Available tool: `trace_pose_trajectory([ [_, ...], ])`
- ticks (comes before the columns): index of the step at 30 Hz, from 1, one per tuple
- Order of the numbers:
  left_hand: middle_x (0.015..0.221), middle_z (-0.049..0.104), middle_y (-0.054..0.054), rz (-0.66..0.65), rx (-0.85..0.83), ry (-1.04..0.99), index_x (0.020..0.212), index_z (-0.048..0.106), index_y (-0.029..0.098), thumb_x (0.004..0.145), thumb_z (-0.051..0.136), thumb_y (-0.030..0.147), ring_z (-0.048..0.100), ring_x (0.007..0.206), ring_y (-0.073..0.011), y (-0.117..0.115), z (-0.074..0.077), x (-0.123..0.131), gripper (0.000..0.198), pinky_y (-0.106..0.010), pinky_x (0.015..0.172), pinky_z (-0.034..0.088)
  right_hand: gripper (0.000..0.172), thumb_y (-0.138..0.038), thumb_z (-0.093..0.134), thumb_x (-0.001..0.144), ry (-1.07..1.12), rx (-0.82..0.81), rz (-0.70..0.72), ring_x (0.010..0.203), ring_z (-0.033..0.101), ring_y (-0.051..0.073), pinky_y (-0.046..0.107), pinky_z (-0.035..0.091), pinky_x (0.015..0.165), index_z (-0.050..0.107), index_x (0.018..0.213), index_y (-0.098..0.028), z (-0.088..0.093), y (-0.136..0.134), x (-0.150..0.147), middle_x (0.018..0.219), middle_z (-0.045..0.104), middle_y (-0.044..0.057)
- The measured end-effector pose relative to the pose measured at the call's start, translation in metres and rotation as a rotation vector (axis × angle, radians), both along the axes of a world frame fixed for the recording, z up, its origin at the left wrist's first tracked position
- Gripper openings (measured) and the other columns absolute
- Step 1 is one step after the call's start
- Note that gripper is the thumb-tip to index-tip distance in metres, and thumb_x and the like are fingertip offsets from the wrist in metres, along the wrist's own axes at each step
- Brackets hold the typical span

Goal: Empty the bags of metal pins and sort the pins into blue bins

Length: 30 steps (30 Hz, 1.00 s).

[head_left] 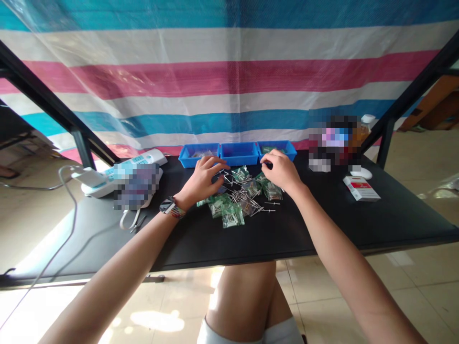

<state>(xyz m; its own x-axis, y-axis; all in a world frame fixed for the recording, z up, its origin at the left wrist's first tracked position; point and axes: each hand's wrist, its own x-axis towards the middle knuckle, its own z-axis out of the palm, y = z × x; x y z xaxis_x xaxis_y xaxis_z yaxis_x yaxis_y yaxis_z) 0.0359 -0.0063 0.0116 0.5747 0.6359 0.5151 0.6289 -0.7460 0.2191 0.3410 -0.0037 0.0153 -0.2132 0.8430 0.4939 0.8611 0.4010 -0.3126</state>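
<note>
A loose heap of thin metal pins that look like blind rivets lies mid-table among small green-tinted clear packets. My left hand hovers over the heap's left side, fingers curved and apart, with nothing visible in them. At the heap's upper right, my right hand has thumb and forefinger curled together; whatever the tips pinch, if anything, is too small to make out. Behind the heap stand three joined blue bins: packets show in the left bin and in the right bin, beside the middle bin.
Left on the black table are a white power strip, a blurred device and cables. A red-and-white box, a white oval object and a bottle are at right. Striped sheeting hangs behind.
</note>
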Motion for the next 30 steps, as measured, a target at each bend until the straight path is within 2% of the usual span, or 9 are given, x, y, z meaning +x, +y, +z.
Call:
trace_pose_trajectory([
  [3, 0.131, 0.071, -0.011, -0.086, -0.036, 0.023, 0.126, 0.074, 0.023, 0.097, 0.058, 0.02, 0.059, 0.126, -0.0324, -0.004, 0.002, 0.005, 0.034, -0.055, 0.115, 0.047, 0.021, -0.014, 0.065, 0.091, -0.036, -0.134, 0.024, 0.106, 0.068, 0.028, 0.037, 0.054, 0.092, 0.081, 0.101, -0.021, -0.001, 0.0, 0.006, 0.106, 0.072, 0.009],
  [6, 0.129, 0.072, -0.011, -0.113, -0.064, 0.032, 0.124, 0.075, 0.022, 0.096, 0.057, 0.018, 0.061, 0.123, -0.0324, -0.005, 0.001, 0.007, 0.033, -0.054, 0.112, 0.05, 0.026, -0.014, 0.066, 0.092, -0.105, -0.24, 0.025, 0.112, 0.066, 0.031, 0.039, 0.053, 0.097, 0.084, 0.108, -0.022, -0.008, 0.003, 0.012, 0.109, 0.074, 0.01],
  [9, 0.129, 0.072, -0.011, -0.116, -0.066, 0.027, 0.123, 0.076, 0.022, 0.095, 0.058, 0.017, 0.061, 0.121, -0.0323, -0.005, 0.0, 0.007, 0.034, -0.054, 0.111, 0.051, 0.029, -0.015, 0.065, 0.094, -0.13, -0.272, 0.019, 0.114, 0.064, 0.032, 0.04, 0.052, 0.098, 0.083, 0.115, -0.023, -0.013, 0.006, 0.014, 0.112, 0.072, 0.012],
  [15, 0.129, 0.071, -0.012, -0.111, -0.061, 0.023, 0.123, 0.076, 0.021, 0.097, 0.056, 0.019, 0.061, 0.121, -0.0324, -0.003, 0.001, 0.007, 0.033, -0.054, 0.111, 0.051, 0.012, -0.012, 0.068, 0.087, -0.056, -0.253, 0.029, 0.103, 0.065, 0.028, 0.038, 0.051, 0.092, 0.074, 0.093, -0.02, -0.019, 0.013, 0.015, 0.101, 0.067, 0.01],
  [20, 0.127, 0.072, -0.012, -0.113, -0.055, 0.013, 0.122, 0.076, 0.02, 0.098, 0.054, 0.019, 0.062, 0.119, -0.0323, -0.003, -0.001, 0.006, 0.032, -0.054, 0.109, 0.052, 0.008, -0.012, 0.066, 0.083, 0.208, -0.271, 0.115, 0.082, 0.066, 0.021, 0.033, 0.049, 0.078, 0.065, 0.084, -0.021, -0.015, 0.017, 0.019, 0.088, 0.07, 0.003],
  [24, 0.126, 0.072, -0.012, -0.109, -0.037, 0.014, 0.125, 0.074, 0.019, 0.1, 0.054, 0.018, 0.063, 0.118, -0.032, -0.002, -0.002, 0.005, 0.032, -0.054, 0.109, 0.053, 0.008, -0.024, 0.072, 0.08, 0.502, -0.316, 0.2, 0.076, 0.067, 0.02, 0.032, 0.051, 0.073, 0.064, 0.082, -0.021, -0.008, 0.02, 0.021, 0.079, 0.07, 0.0],
  [26, 0.13, 0.07, -0.013, -0.094, -0.021, 0.003, 0.136, 0.069, 0.019, 0.101, 0.054, 0.018, 0.063, 0.121, -0.0321, -0.003, -0.003, 0.006, 0.039, -0.055, 0.11, 0.053, 0.015, -0.03, 0.076, 0.077, 0.645, -0.312, 0.247, 0.075, 0.067, 0.02, 0.033, 0.053, 0.072, 0.065, 0.084, -0.022, -0.005, 0.02, 0.017, 0.079, 0.07, 0.0],
  [30, 0.149, 0.059, -0.016, -0.089, 0.057, -0.068, 0.162, 0.047, 0.025, 0.103, 0.057, 0.02, 0.057, 0.139, -0.0329, -0.007, 0.0, 0.009, 0.06, -0.055, 0.119, 0.05, 0.031, -0.038, 0.084, 0.073, 0.925, -0.356, 0.292, 0.072, 0.069, 0.02, 0.035, 0.058, 0.07, 0.068, 0.095, -0.023, -0.002, 0.015, -0.002, 0.078, 0.072, 0.0],
])
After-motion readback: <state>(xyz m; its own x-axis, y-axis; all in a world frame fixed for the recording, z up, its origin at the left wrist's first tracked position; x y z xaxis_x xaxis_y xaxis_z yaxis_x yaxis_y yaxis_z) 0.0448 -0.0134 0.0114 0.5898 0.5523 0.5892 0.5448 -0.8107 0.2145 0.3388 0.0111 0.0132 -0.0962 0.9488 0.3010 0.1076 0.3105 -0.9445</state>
